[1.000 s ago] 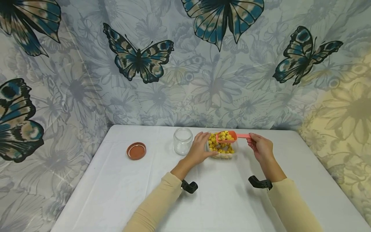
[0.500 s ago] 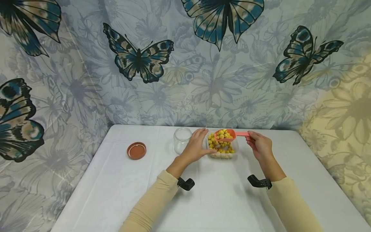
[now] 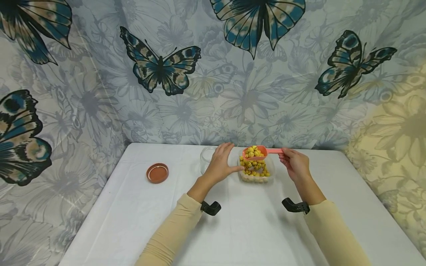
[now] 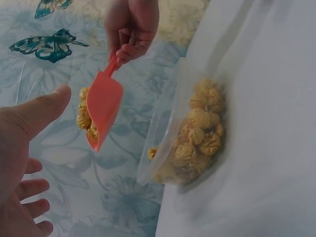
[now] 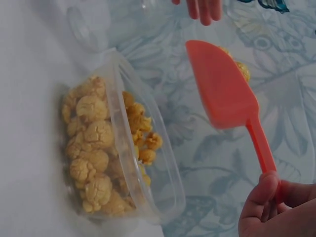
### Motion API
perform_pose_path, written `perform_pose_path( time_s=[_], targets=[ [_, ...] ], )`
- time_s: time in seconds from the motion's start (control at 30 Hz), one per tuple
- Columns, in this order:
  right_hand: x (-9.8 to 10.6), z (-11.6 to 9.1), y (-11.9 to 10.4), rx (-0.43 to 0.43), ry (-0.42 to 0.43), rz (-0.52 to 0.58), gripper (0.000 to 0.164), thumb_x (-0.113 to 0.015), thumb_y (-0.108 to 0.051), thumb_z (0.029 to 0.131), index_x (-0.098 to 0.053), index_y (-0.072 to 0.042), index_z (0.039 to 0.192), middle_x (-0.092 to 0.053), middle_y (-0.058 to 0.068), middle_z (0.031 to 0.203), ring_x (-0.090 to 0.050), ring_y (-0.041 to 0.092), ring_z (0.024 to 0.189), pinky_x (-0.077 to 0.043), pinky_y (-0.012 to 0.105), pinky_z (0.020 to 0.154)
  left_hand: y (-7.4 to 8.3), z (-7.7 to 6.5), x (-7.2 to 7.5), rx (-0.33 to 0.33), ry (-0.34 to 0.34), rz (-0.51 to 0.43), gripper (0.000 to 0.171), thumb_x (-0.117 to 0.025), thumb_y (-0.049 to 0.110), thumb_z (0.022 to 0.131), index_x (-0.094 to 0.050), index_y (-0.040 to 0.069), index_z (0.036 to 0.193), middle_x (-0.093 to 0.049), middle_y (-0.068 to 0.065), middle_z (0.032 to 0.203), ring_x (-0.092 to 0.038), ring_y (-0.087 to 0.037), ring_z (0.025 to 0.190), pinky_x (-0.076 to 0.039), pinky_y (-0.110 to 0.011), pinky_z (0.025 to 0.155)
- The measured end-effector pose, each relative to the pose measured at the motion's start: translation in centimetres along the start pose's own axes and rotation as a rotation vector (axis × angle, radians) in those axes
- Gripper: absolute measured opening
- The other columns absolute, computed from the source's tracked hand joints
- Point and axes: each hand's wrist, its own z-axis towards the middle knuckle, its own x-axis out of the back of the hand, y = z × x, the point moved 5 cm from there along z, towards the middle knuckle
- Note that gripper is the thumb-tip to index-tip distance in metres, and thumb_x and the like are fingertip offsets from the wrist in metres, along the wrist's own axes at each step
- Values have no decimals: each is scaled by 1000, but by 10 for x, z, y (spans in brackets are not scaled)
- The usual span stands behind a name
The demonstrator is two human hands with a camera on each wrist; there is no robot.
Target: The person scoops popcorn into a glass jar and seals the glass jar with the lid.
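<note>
My right hand (image 3: 296, 164) pinches the handle of a coral-red scoop (image 5: 224, 89), which carries a heap of yellow popcorn (image 3: 253, 151) above the clear plastic container (image 5: 173, 192). More popcorn (image 3: 254, 171) lies inside the container. My left hand (image 3: 217, 164) is held between the container and a clear glass jar (image 3: 204, 160), thumb spread from the fingers. In the left wrist view its thumb and fingers hold nothing and stand apart from the scoop. The left hand hides part of the jar in the head view.
A round brown lid (image 3: 157, 173) lies on the white-covered table (image 3: 133, 221), left of the jar. Fabric with butterflies (image 3: 159, 68) hangs behind the table's back edge.
My right hand has lifted the loaded scoop slightly and shifted it left over the container. The left hand has drawn away from the container toward the jar.
</note>
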Motion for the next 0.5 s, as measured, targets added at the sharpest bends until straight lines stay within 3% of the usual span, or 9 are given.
perform_pose_path(
  time_s=[0.5],
  targets=[
    [-24, 11, -2, -19, -37, 12, 19, -60, -11, 96, -71, -14, 80, -69, -2, 68, -64, 6, 60, -55, 16, 59, -9, 4, 15, 25, 84, -4, 88, -78, 45, 79, -39, 6, 147, -35, -14, 154, -26, -34, 146, -25, -54, 119]
  ],
)
